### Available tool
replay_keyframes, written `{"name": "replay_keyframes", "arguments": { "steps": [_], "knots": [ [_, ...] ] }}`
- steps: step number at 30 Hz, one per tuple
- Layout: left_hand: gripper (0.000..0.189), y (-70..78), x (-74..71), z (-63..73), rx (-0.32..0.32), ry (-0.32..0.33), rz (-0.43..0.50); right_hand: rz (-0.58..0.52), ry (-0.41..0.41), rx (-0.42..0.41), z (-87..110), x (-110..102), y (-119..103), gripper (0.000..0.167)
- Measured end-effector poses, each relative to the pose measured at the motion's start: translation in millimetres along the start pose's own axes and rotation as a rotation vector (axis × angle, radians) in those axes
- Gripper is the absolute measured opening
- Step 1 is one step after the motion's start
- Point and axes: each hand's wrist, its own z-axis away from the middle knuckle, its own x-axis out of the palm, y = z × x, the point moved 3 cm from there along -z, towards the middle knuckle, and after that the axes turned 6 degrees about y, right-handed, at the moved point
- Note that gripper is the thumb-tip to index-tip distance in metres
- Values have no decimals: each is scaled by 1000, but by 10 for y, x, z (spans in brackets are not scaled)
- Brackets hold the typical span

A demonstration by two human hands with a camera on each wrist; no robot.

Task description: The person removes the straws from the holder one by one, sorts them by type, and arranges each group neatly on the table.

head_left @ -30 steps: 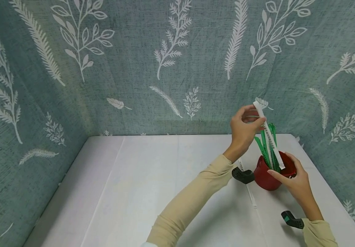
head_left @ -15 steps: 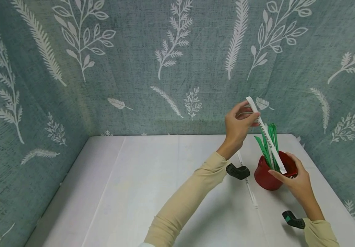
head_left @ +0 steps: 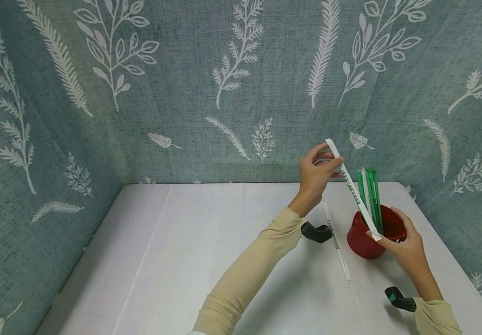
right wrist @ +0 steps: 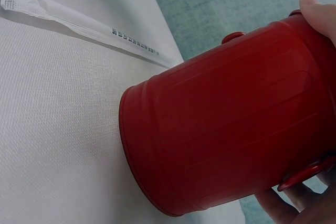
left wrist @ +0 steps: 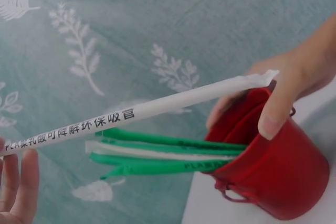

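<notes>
My left hand (head_left: 314, 176) pinches the upper part of a white paper-wrapped drinking straw (head_left: 355, 190) (left wrist: 173, 100), held slanting down to the right. Its lower end overlaps the near rim of a red bucket (head_left: 362, 243) (left wrist: 286, 177), close to my right thumb in the head view. Standing in the bucket are several green-wrapped straws (head_left: 375, 193) (left wrist: 147, 167) and a white one (left wrist: 157, 152). My right hand (head_left: 410, 246) grips the bucket's rim from the right side, thumb in front. The right wrist view shows the bucket's ribbed side (right wrist: 226, 119) and that hand's fingers (right wrist: 278, 205) under it.
Another white wrapped straw (head_left: 338, 244) (right wrist: 89, 24) lies on the white table (head_left: 207, 242), left of the bucket. A black device (head_left: 316, 232) is at my left wrist, another (head_left: 400, 298) at my right. Green leaf-patterned cloth (head_left: 182, 93) hangs behind the table.
My left hand has moved left with the white straw, whose lower end shifted from over the bucket's opening to its near rim. The right hand and bucket hold nearly still.
</notes>
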Motion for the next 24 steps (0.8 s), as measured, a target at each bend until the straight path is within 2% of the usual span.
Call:
{"name": "replay_keyframes", "arguments": {
  "steps": [4, 11, 24],
  "knots": [
    [43, -14, -53, 7, -29, 17, -46, 5, -8, -10, -6, 0, 15, 83],
    [42, -69, -107, 4, -47, 10, -126, 12, 10, 8, 8, 14, 29, 83],
    [43, -267, -232, -9, -158, 68, -150, 6, -7, 13, 5, -13, 0, 83]
  ]
}}
